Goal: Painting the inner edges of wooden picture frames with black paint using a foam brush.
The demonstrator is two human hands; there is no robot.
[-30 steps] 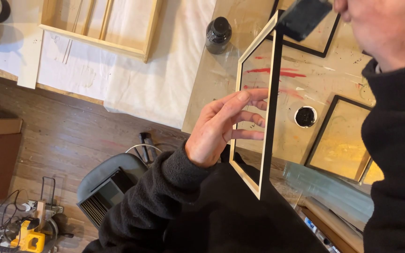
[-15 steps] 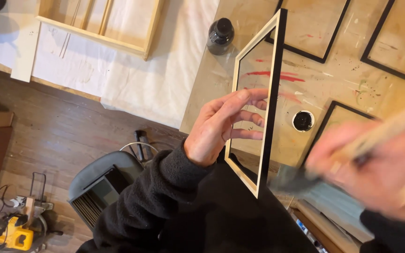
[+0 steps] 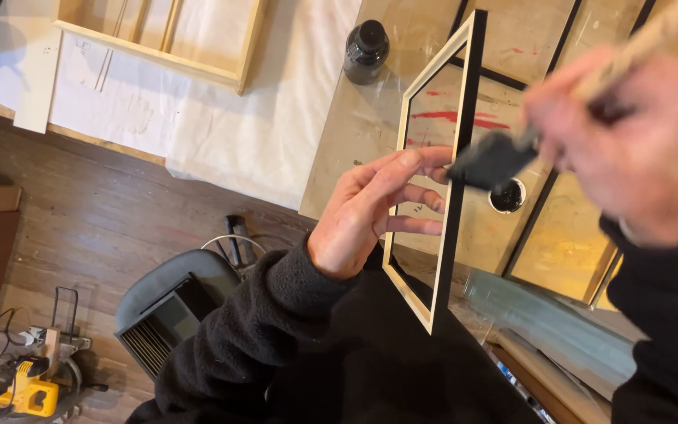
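Note:
My left hand (image 3: pixel 370 212) holds a wooden frame (image 3: pixel 449 259) upright on its edge, fingers spread against its inner side. The frame's outer edge is black and its inner face is pale bare wood. My right hand (image 3: pixel 629 149), blurred, grips a foam brush (image 3: pixel 492 161) by its wooden handle. The dark brush head touches the frame's black edge about halfway up. Both arms wear black sleeves.
A dark bottle (image 3: pixel 366 51) stands on the worktable (image 3: pixel 347 141). A small round paint pot (image 3: pixel 507 196) and black-edged frames (image 3: pixel 559 243) lie flat on it. A larger wooden frame (image 3: pixel 166 39) rests on white sheeting. On the wood floor stand a grey bin (image 3: pixel 166 306) and a yellow saw (image 3: pixel 29 385).
My right hand has come up from low right and brought the brush head onto the frame's edge. My left hand keeps the frame in the same place.

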